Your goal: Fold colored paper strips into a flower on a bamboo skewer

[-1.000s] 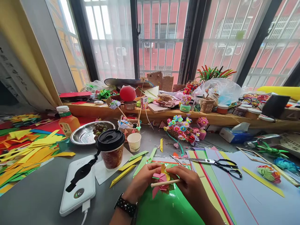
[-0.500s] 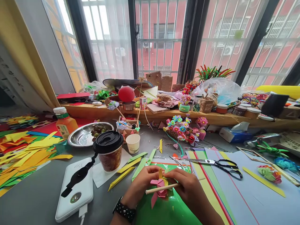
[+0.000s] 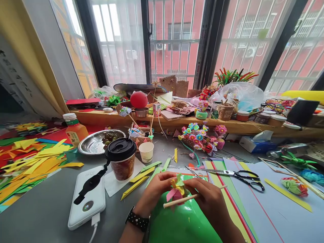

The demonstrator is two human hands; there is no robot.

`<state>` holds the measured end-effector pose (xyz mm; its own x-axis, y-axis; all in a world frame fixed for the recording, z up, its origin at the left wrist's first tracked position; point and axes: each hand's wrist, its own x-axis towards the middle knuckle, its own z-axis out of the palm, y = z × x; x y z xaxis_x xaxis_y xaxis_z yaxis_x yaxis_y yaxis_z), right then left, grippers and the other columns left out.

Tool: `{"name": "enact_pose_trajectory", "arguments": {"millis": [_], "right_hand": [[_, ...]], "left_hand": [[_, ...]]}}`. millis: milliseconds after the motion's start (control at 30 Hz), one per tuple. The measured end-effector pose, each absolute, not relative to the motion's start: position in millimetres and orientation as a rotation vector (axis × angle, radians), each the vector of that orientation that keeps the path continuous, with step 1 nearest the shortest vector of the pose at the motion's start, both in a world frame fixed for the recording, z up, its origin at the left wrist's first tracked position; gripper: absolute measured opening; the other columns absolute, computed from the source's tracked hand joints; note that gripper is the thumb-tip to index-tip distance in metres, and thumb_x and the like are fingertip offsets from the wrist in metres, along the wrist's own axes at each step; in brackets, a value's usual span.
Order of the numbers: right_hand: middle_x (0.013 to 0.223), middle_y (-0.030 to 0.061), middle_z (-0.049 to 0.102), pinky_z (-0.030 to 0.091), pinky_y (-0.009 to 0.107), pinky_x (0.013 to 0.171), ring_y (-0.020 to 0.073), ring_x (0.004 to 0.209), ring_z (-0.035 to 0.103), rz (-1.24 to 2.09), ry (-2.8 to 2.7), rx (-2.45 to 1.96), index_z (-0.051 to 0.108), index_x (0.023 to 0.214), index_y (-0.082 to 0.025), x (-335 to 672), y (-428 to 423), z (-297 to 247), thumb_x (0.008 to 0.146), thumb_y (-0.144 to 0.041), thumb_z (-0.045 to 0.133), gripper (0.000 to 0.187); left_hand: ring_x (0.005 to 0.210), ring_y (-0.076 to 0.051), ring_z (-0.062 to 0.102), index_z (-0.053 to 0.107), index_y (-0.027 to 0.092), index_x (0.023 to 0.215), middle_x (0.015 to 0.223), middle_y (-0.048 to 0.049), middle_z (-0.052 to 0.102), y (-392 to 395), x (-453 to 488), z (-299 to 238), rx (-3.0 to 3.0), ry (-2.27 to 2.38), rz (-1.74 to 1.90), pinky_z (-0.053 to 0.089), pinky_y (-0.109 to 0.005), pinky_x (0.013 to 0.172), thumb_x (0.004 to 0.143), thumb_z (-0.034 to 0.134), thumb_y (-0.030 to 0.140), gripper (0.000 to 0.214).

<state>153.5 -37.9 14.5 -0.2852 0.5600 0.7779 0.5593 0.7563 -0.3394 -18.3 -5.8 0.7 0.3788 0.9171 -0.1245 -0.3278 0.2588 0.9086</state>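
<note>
Between my hands is a folded paper flower with pink, yellow and light green petals. My left hand pinches its left side, and a dotted black watch strap circles that wrist. The fingers of my right hand are closed at the flower's right edge. A thin wooden stick also lies in my right hand, slanting across in front of the flower. Beneath both hands is a shiny green sheet. Folded yellow strips and a green strip lie beyond my left hand.
Black-handled scissors rest on coloured paper sheets at right. A lidded coffee cup, paper cup and white power bank stand left. Paper strips pile up far left. A cluttered ledge runs along the back.
The flower has turned in my fingers, so its green and yellow petals show more. The stick has shifted slightly right with my right hand. The view has moved a little.
</note>
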Motion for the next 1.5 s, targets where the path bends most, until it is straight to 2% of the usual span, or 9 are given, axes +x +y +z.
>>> {"name": "enact_pose_trajectory", "arguments": {"millis": [167, 333, 433, 600, 933, 1133, 1367, 1500], "right_hand": [[0.078, 0.0056, 0.067, 0.050, 0.022, 0.058, 0.0140, 0.066, 0.064, -0.087, -1.906, -0.847, 0.062, 0.086, -0.018, 150.4, -40.4, 15.2, 0.087, -0.020, 0.045, 0.017], [0.072, 0.0057, 0.066, 0.049, 0.020, 0.053, 0.0129, 0.061, 0.063, -0.149, -1.900, -0.843, 0.064, 0.079, -0.017, 150.4, -40.8, 14.9, 0.088, -0.021, 0.042, 0.024], [0.072, 0.0064, 0.066, 0.048, 0.020, 0.053, 0.0135, 0.062, 0.063, -0.152, -1.923, -0.865, 0.065, 0.080, -0.016, 151.7, -41.4, 16.1, 0.087, -0.019, 0.044, 0.022], [0.072, 0.0059, 0.066, 0.048, 0.021, 0.052, 0.0136, 0.061, 0.063, -0.168, -1.941, -0.878, 0.065, 0.081, -0.017, 154.0, -41.2, 16.1, 0.086, -0.020, 0.045, 0.021], [0.075, 0.0054, 0.066, 0.048, 0.021, 0.055, 0.0133, 0.063, 0.063, -0.117, -1.949, -0.920, 0.062, 0.084, -0.018, 154.0, -41.2, 13.1, 0.087, -0.022, 0.044, 0.019], [0.073, 0.0056, 0.066, 0.048, 0.021, 0.054, 0.0135, 0.061, 0.063, -0.228, -1.888, -0.897, 0.064, 0.080, -0.018, 154.2, -41.0, 13.0, 0.086, -0.021, 0.046, 0.019], [0.085, 0.0054, 0.064, 0.049, 0.023, 0.060, 0.0164, 0.074, 0.063, -0.065, -1.771, -1.104, 0.062, 0.086, -0.021, 162.2, -36.3, 13.8, 0.086, -0.025, 0.044, 0.019], [0.082, 0.0046, 0.061, 0.045, 0.020, 0.046, 0.0123, 0.058, 0.058, 0.126, -1.665, -1.124, 0.063, 0.084, -0.020, 162.7, -36.8, 16.1, 0.086, -0.028, 0.045, 0.019]], "left_hand": [[0.063, -0.011, 0.055, 0.067, 0.014, 0.072, 0.069, -0.0005, 0.064, -8.7, -17.2, 5.4, 1.040, 0.733, 0.994, 0.040, -0.023, 0.063, 0.061, 0.072, 0.026, 0.017], [0.064, -0.013, 0.054, 0.067, 0.013, 0.069, 0.067, -0.0010, 0.062, -13.7, -12.4, 14.8, 1.101, 0.804, 0.988, 0.039, -0.024, 0.064, 0.055, 0.074, 0.027, 0.021], [0.060, -0.011, 0.051, 0.065, 0.012, 0.059, 0.060, 0.0007, 0.059, -14.4, -9.6, 19.2, 1.096, 0.862, 1.036, 0.038, -0.023, 0.061, 0.052, 0.075, 0.025, 0.018], [0.056, -0.011, 0.049, 0.063, 0.013, 0.056, 0.055, 0.0025, 0.057, -13.6, -6.9, 20.8, 1.081, 0.897, 1.100, 0.038, -0.023, 0.059, 0.051, 0.073, 0.024, 0.016], [0.058, -0.011, 0.050, 0.063, 0.013, 0.058, 0.057, 0.0017, 0.057, -13.4, -8.2, 22.7, 1.146, 0.867, 1.102, 0.039, -0.022, 0.059, 0.055, 0.071, 0.026, 0.015], [0.058, -0.012, 0.049, 0.060, 0.014, 0.058, 0.058, 0.0022, 0.054, -13.5, -7.4, 21.1, 1.184, 0.871, 1.174, 0.040, -0.024, 0.059, 0.056, 0.070, 0.029, 0.018], [0.069, -0.014, 0.056, 0.060, 0.017, 0.073, 0.075, -0.0013, 0.058, -16.4, -8.6, 15.4, 1.564, 1.025, 1.413, 0.046, -0.024, 0.063, 0.071, 0.059, 0.022, 0.006], [0.076, -0.016, 0.059, 0.058, 0.018, 0.077, 0.077, -0.0032, 0.060, -22.4, -2.5, 12.3, 1.951, 1.045, 1.598, 0.048, -0.026, 0.069, 0.074, 0.054, 0.012, 0.009]]}}
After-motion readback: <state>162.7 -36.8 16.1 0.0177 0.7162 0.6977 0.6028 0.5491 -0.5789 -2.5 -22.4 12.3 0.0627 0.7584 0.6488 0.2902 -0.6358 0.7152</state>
